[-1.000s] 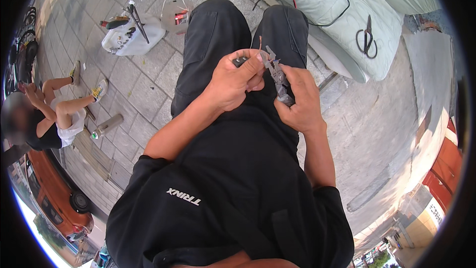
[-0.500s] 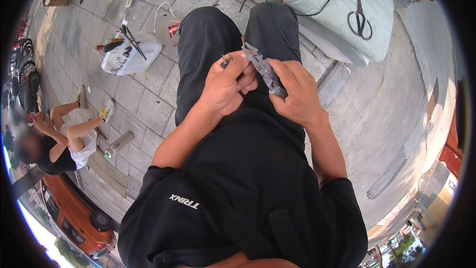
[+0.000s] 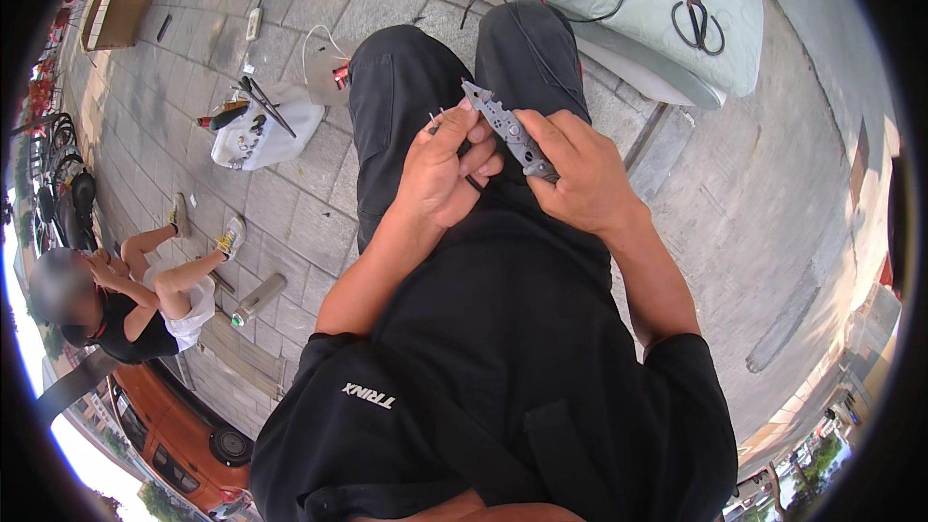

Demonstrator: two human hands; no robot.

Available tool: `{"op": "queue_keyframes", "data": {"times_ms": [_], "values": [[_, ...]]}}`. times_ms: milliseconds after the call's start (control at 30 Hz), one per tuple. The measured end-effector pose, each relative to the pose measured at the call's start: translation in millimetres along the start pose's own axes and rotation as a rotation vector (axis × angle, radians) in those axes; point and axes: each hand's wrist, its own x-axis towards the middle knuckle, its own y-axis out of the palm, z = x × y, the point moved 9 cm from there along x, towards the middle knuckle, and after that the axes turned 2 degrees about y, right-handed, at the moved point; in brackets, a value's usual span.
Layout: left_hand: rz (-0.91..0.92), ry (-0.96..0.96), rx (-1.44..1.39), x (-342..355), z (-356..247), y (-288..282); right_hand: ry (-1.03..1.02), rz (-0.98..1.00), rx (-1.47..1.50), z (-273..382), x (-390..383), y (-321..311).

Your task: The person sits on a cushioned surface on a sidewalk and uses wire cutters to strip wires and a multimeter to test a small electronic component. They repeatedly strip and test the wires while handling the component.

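Pliers [image 3: 512,130] and apparently cable [image 3: 475,183] are partly covered by hands [image 3: 433,172] [image 3: 588,172], scissors [image 3: 694,6] lying beyond.

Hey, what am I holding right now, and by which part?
Your right grip holds the grey pliers by the handle end. Your left grip has a small dark piece, mostly hidden, so where it's held can't be told.

Slanted grey pliers [image 3: 512,130] with holes, near small dark piece [image 3: 434,129]

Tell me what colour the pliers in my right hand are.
The pliers are grey, best seen in the head view.
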Motion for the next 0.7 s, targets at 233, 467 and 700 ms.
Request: {"op": "queue_keyframes", "data": {"times_ms": [233, 467, 700], "values": [[-0.035, -0.033, -0.011, 0.3, 3.9, -1.7, 0.055, 0.030, -0.021, -3.2, -2.6, -3.2], [-0.039, 0.006, 0.053, -2.2, 1.1, 14.3, 0.175, 0.010, 0.105, -13.1, -6.2, -10.5], [-0.103, -0.003, 0.117, -9.1, 1.9, 18.4, 0.232, 0.002, 0.127, -14.5, -16.9, -12.8]]}}
